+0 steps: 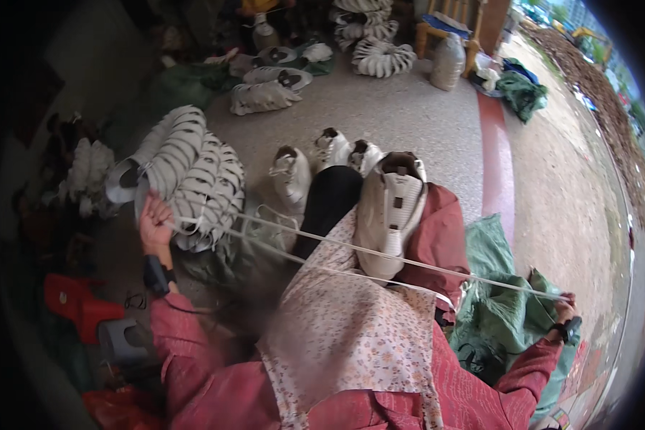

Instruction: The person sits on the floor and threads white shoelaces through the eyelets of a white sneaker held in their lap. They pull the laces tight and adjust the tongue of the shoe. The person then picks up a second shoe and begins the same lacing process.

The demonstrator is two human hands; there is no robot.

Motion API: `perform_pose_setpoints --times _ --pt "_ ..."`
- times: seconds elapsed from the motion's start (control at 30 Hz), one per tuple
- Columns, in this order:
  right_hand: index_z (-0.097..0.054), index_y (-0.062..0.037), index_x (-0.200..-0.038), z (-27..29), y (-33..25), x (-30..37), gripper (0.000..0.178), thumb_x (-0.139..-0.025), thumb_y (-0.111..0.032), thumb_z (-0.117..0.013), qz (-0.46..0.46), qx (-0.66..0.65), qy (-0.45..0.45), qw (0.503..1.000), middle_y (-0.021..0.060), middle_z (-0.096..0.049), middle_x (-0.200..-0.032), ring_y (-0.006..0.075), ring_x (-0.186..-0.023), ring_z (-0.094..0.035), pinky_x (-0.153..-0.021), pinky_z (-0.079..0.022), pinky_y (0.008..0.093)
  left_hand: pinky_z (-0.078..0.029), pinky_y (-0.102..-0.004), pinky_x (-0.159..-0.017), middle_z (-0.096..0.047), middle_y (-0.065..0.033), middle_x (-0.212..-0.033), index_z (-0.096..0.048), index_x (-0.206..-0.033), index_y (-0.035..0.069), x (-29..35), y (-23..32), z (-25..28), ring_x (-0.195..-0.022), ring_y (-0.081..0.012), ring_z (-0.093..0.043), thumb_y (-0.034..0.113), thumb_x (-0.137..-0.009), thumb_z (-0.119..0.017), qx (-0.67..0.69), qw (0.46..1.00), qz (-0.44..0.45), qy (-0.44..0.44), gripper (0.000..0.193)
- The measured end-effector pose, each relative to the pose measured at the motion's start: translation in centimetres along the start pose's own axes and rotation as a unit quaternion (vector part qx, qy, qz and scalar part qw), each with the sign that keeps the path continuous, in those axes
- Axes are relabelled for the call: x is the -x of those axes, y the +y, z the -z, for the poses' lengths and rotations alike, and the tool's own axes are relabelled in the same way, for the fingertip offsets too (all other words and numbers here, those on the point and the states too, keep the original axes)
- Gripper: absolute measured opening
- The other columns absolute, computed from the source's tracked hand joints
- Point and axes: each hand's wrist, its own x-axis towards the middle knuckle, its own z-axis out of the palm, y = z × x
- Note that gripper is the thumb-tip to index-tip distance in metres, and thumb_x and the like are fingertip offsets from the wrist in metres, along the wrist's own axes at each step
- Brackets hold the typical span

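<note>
Left hand (154, 222) pulls white lace (380, 252) taut

Arms spread wide; left hand (155, 221) raised, right hand (565, 309) low, fingers closed.

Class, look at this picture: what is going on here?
A seated person stretches white cord between both hands. The left hand grips it beside a strung bundle of white shoe uppers; the right hand pulls the other end out over green sacks. A white shoe rests on the lap, with more bundles on the floor.
</note>
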Motion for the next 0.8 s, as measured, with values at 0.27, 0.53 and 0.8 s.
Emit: perform_pose_setpoints --times 0.27,0.53,0.8 --pt "-0.058 -0.0083 -0.109 0.4 -9.0 3.2 0.017 -0.094 -0.009 -0.049 0.143 0.105 0.021 0.984 0.0043 -0.064 -0.088 0.0157 -0.074 -0.061 -0.069 -0.048 0.0319 -0.024 -0.0231 -0.041 -0.032 0.0055 -0.060 -0.059 -0.120 0.003 -1.3 -4.3 -5.4 -0.042 -0.0071 -0.027 0.017 -0.106 -0.044 -0.061 0.998 0.029 -0.003 0.024" --pt "-0.052 -0.0072 -0.127 -4.4 -13.2 7.3 0.029 -0.098 -0.007 -0.050 0.209 0.126 -0.031 0.969 0.0034 -0.060 -0.095 0.0110 -0.073 -0.058 -0.062 -0.046 0.0234 -0.030 -0.0222 -0.048 -0.046 0.0025 -0.063 -0.064 -0.110 0.001 3.7 -17.3 -25.6 -0.051 -0.0065 -0.039 0.026 -0.099 -0.058 -0.320 0.864 0.281 -0.269 0.027" --pt "-0.046 -0.0061 -0.145 -11.4 -3.2 6.8 0.043 -0.101 -0.005 -0.050 0.118 0.110 -0.149 0.976 0.0025 -0.057 -0.101 0.0064 -0.073 -0.054 -0.056 -0.045 0.0149 -0.042 -0.0438 -0.103 -0.066 -0.0212 -0.116 -0.067 -0.086 0.002 6.1 -19.8 -29.7 -0.115 -0.0289 -0.060 0.017 -0.096 -0.056 -0.337 0.877 0.102 -0.325 0.021"
